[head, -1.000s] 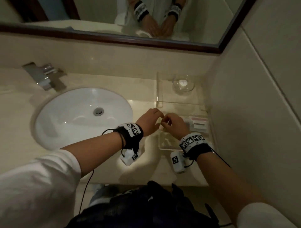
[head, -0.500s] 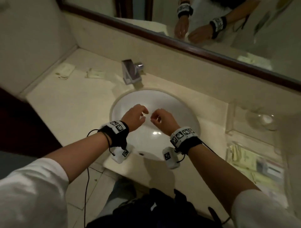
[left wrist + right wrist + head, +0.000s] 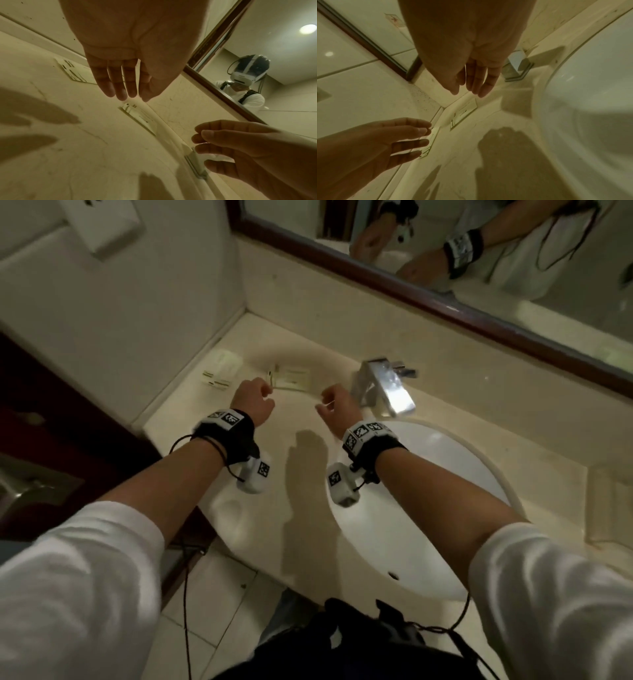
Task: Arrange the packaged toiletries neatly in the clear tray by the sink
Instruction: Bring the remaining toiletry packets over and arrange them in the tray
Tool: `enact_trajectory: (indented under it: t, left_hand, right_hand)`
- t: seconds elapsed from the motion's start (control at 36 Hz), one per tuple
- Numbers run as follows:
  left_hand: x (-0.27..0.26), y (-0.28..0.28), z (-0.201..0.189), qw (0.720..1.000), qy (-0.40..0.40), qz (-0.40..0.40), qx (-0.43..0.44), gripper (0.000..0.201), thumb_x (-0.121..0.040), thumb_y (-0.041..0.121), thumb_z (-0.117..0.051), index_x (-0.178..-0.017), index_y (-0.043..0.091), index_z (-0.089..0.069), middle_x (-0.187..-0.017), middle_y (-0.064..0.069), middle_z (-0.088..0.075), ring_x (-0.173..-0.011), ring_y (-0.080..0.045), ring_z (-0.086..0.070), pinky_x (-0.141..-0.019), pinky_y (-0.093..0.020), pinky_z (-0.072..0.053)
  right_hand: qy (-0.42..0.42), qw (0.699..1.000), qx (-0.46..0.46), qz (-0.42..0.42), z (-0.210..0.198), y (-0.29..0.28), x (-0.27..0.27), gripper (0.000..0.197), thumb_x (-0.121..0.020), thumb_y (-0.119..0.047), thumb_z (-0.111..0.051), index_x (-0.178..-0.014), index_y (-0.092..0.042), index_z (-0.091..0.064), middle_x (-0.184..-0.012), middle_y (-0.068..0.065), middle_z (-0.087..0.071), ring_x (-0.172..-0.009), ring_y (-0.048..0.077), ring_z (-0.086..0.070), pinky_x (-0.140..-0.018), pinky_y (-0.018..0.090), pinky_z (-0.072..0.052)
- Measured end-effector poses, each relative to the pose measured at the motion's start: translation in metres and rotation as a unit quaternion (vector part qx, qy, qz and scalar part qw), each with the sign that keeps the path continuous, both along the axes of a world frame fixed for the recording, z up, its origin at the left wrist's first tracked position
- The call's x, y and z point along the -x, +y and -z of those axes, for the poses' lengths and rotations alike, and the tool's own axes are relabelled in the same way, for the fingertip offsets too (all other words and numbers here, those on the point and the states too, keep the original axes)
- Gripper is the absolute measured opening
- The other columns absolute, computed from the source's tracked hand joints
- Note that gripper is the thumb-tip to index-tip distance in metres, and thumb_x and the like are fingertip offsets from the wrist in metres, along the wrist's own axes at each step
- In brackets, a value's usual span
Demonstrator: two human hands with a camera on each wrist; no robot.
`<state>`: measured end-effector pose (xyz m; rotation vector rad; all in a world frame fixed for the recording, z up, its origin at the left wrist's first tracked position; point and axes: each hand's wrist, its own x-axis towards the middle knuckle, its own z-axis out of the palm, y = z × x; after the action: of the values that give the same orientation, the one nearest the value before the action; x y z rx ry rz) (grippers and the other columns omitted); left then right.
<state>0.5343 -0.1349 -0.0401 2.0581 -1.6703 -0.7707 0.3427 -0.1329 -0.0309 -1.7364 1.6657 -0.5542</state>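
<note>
Two flat pale toiletry packets lie on the counter left of the faucet: one packet in the wall corner, the other packet nearer the tap. My left hand hovers just in front of them, fingers relaxed and holding nothing. My right hand hangs beside the faucet, also holding nothing, fingers loose. The near packet shows below its fingertips. The clear tray sits at the far right edge of the head view, its contents blurred.
A chrome faucet stands right of my right hand, with the white sink basin below it. A wall closes the counter on the left, a framed mirror runs along the back. A white wall fixture hangs top left.
Both hands left the clear tray on the right and travelled left across the sink to the counter by the two packets. My view swung left with them.
</note>
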Motion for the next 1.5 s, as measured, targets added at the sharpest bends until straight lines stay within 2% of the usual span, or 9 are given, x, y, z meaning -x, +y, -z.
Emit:
enact_trajectory:
  t: [0.25, 0.47, 0.64, 0.94, 1.0, 1.08, 1.19, 1.33, 1.5]
  left_hand:
    - [-0.020, -0.050, 0.025, 0.997, 0.034, -0.025, -0.069, 0.038, -0.088, 0.020, -0.059, -0.124, 0.010, -0.050, -0.128, -0.016, -0.052, -0.111, -0.031, -0.055, -0.090, -0.034, -0.045]
    - [-0.012, -0.077, 0.040, 0.995, 0.057, -0.068, -0.048, 0.047, -0.087, 0.027, -0.061, -0.128, 0.013, -0.045, -0.131, -0.017, -0.041, -0.114, -0.035, -0.050, -0.098, -0.044, -0.046]
    - [-0.010, -0.086, 0.045, 0.999, 0.020, -0.048, -0.002, 0.052, -0.087, 0.027, -0.061, -0.132, 0.007, -0.044, -0.135, -0.017, -0.042, -0.124, -0.033, -0.042, -0.106, -0.042, -0.036]
    - [-0.010, -0.094, 0.048, 0.999, 0.022, -0.044, -0.012, 0.066, -0.074, 0.020, -0.074, -0.133, 0.014, -0.044, -0.130, -0.013, -0.048, -0.123, -0.029, -0.042, -0.104, -0.040, -0.039]
    - [-0.009, -0.095, 0.045, 0.999, 0.027, -0.044, -0.016, 0.064, -0.075, 0.016, -0.073, -0.132, 0.013, -0.045, -0.126, -0.013, -0.050, -0.121, -0.030, -0.044, -0.102, -0.038, -0.041]
    - [-0.007, -0.094, 0.037, 0.998, 0.038, -0.037, -0.018, 0.038, -0.076, 0.011, -0.067, -0.112, 0.007, -0.056, -0.099, -0.010, -0.056, -0.104, -0.031, -0.055, -0.084, -0.034, -0.045]
    - [-0.004, -0.087, 0.029, 0.997, 0.064, -0.040, -0.029, 0.022, -0.087, 0.021, -0.060, -0.100, 0.003, -0.059, -0.100, -0.015, -0.061, -0.093, -0.029, -0.057, -0.073, -0.029, -0.039]
    - [-0.003, -0.065, 0.021, 0.978, 0.198, -0.043, -0.047, 0.012, -0.092, 0.025, -0.057, -0.100, 0.016, -0.056, -0.094, 0.001, -0.054, -0.087, -0.015, -0.048, -0.069, -0.023, -0.039]
    - [0.014, -0.033, 0.010, 0.949, 0.288, -0.027, -0.128, 0.015, -0.090, 0.025, -0.058, -0.078, 0.020, -0.051, -0.084, -0.004, -0.052, -0.080, -0.016, -0.047, -0.074, -0.032, -0.038]
  right_hand:
    - [0.057, 0.997, -0.033, 0.034, 0.016, -0.062, -0.025, 0.047, -0.086, -0.020, -0.061, -0.130, -0.008, -0.048, -0.130, 0.013, -0.051, -0.119, 0.028, -0.050, -0.102, 0.037, -0.042]
    - [0.110, 0.991, -0.056, 0.050, 0.035, -0.094, -0.037, 0.057, -0.083, -0.029, -0.064, -0.134, -0.015, -0.043, -0.133, 0.009, -0.049, -0.126, 0.029, -0.041, -0.105, 0.039, -0.038]
    - [0.157, 0.985, -0.066, 0.020, 0.042, -0.102, -0.048, 0.067, -0.083, -0.030, -0.065, -0.141, -0.025, -0.034, -0.143, 0.003, -0.042, -0.131, 0.029, -0.036, -0.106, 0.043, -0.034]
    - [0.193, 0.980, -0.050, 0.001, 0.050, -0.110, -0.054, 0.066, -0.084, -0.028, -0.064, -0.142, -0.026, -0.032, -0.144, 0.006, -0.037, -0.130, 0.032, -0.031, -0.105, 0.042, -0.029]
    - [0.194, 0.980, -0.051, -0.007, 0.049, -0.111, -0.054, 0.066, -0.084, -0.027, -0.064, -0.141, -0.025, -0.032, -0.142, 0.008, -0.037, -0.129, 0.033, -0.031, -0.105, 0.043, -0.029]
    - [0.192, 0.980, -0.054, 0.000, 0.046, -0.110, -0.055, 0.062, -0.083, -0.027, -0.065, -0.138, -0.021, -0.038, -0.137, 0.012, -0.039, -0.126, 0.034, -0.035, -0.102, 0.042, -0.032]
    - [0.129, 0.989, -0.055, 0.048, 0.042, -0.098, -0.055, 0.050, -0.082, -0.023, -0.064, -0.128, -0.015, -0.046, -0.129, 0.014, -0.046, -0.119, 0.034, -0.042, -0.099, 0.040, -0.038]
    - [-0.063, 0.988, -0.071, 0.123, 0.040, -0.067, -0.041, 0.033, -0.083, -0.019, -0.063, -0.113, -0.009, -0.055, -0.111, 0.011, -0.062, -0.103, 0.028, -0.058, -0.090, 0.039, -0.049]
    - [-0.301, 0.917, -0.177, 0.192, 0.028, -0.016, -0.013, 0.024, -0.079, -0.015, -0.071, -0.095, -0.011, -0.054, -0.097, 0.020, -0.062, -0.090, 0.035, -0.063, -0.077, 0.048, -0.056]
